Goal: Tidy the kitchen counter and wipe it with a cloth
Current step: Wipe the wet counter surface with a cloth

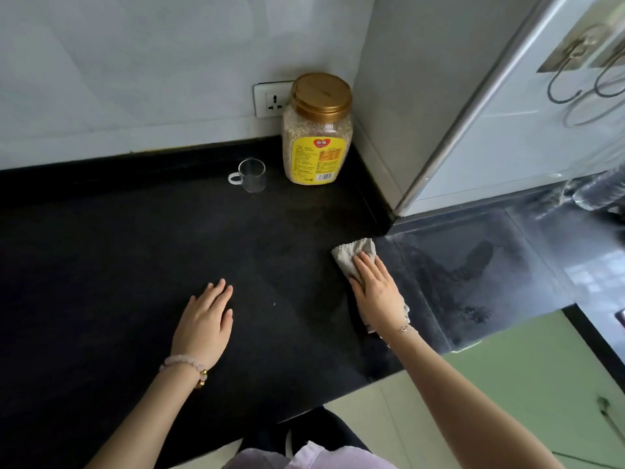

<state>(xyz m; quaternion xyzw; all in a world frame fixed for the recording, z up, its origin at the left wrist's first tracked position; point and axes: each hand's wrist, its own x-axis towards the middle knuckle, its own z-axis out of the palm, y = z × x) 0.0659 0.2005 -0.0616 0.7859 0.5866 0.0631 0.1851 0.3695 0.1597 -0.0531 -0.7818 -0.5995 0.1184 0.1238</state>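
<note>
A grey cloth [353, 252] lies flat on the black counter [118, 252], near its right end. My right hand [377, 292] presses down on the cloth with the fingers stretched flat, and part of the cloth shows beyond the fingertips and beside the wrist. My left hand [206, 319] rests palm down on the bare counter to the left, fingers slightly apart and holding nothing. In the back corner stands a grain jar [318, 137] with a gold lid and yellow label. A small clear glass cup [252, 176] with a handle stands just left of the jar.
A wall socket [272, 101] sits behind the jar. White tiled walls close the back and right of the corner. A glossy dark surface [490, 265] continues to the right under a white cabinet with metal hooks [575, 72]. Green cupboard fronts [527, 384] lie below right.
</note>
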